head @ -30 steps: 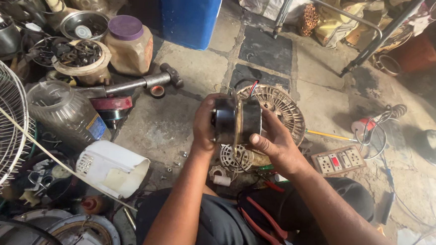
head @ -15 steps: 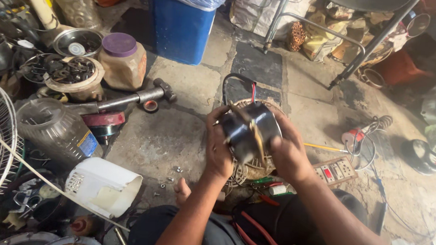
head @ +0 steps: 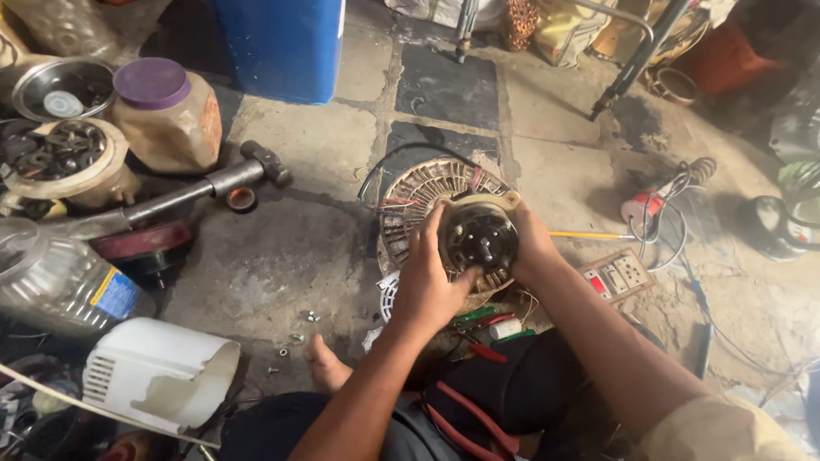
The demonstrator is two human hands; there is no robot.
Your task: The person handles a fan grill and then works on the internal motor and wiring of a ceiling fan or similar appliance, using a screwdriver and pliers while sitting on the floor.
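Observation:
I hold a round dark fan motor between both hands, its shaft end facing up at me. My left hand grips its left and lower side. My right hand clasps its right side. Under the motor, on the stone floor, lies a round slotted fan guard plate with black and red wires running from it. Screwdrivers with red and green handles lie by my knee, and red-handled pliers rest on my lap.
A blue bin stands at the back. Left are a purple-lidded jar, bowls of metal parts, a hammer, a plastic bottle and a white motor cover. A switch board lies right; small screws lie by my foot.
The motor has been turned so its shaft end faces up, and lowered toward the guard plate. My view has shifted a little, bringing the left clutter closer.

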